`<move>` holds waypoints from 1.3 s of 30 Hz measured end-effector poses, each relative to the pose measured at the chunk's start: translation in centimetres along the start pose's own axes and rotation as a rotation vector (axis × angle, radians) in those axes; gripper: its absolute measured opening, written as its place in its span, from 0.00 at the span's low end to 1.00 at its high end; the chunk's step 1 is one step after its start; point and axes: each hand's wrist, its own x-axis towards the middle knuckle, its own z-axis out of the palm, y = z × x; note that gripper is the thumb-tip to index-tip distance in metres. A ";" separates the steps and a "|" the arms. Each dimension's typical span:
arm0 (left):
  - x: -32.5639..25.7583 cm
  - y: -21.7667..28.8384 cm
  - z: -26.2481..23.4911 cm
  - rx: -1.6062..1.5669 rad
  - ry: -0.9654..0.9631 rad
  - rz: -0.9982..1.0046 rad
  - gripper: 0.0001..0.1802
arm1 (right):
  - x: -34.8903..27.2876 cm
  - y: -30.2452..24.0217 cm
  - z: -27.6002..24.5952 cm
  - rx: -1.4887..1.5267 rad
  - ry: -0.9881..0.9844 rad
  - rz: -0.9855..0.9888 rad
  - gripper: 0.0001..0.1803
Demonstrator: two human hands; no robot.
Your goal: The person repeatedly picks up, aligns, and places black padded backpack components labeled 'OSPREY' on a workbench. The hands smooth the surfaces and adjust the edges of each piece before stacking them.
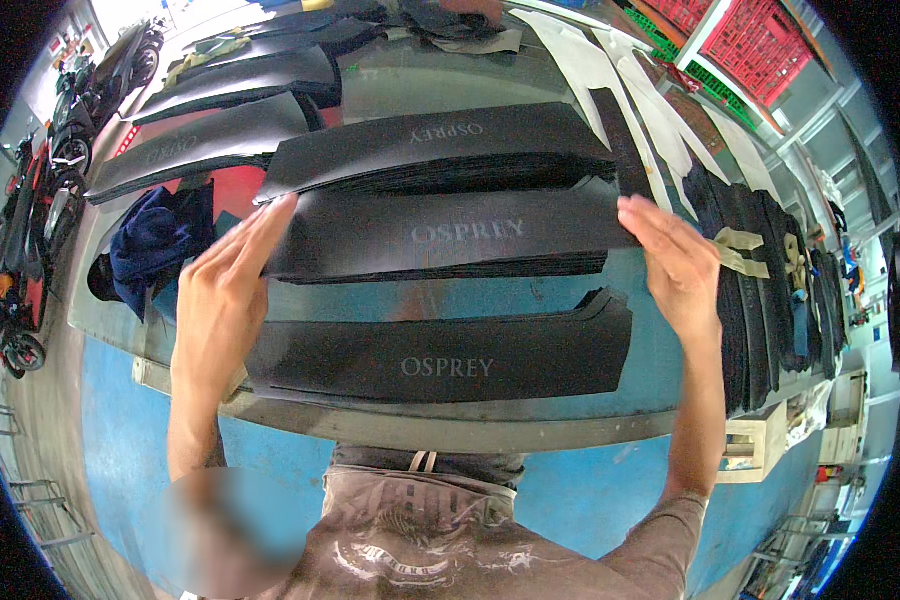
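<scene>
A long black panel (370, 235) with grey lettering spans the space between my two hands, over a stack of similar dark sheets (530, 266). My left hand (222, 268) has its fingers straight and together at the panel's left end. At the right end, my right hand (676, 262) closes on the edge, fingertips by the far corner. Both thumbs are mostly hidden. Just beyond lies another stack of black panels (370, 155), its sheets fanned at the near side. Closer to me is a third stack (340, 360) with a curled right corner.
More black stacks (205, 145) lie at the far left of the table (440, 432), near a crumpled navy cloth (165, 235). White strips (570, 70) and hanging dark pieces (755, 290) line the right side. Red crates (755, 45) stand far right; motorcycles (45, 240) are parked left.
</scene>
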 end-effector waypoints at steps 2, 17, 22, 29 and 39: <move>1.2 -1.6 1.1 -0.022 -0.045 0.117 0.36 | 0.0 0.3 1.2 -0.056 -0.035 -0.025 0.25; -1.1 -4.6 2.9 0.166 -0.244 0.190 0.26 | -2.3 0.1 4.5 0.176 -0.462 0.142 0.29; -1.9 -2.4 2.3 0.157 -0.225 0.180 0.31 | -2.8 -2.5 2.1 0.214 -0.316 0.082 0.28; -4.7 7.4 3.0 -0.428 -0.271 0.369 0.25 | -5.7 -11.3 -0.3 0.042 -0.526 -0.083 0.20; -3.9 14.9 7.8 -0.402 -0.123 0.269 0.30 | -5.7 -10.9 0.5 0.160 -0.317 0.041 0.12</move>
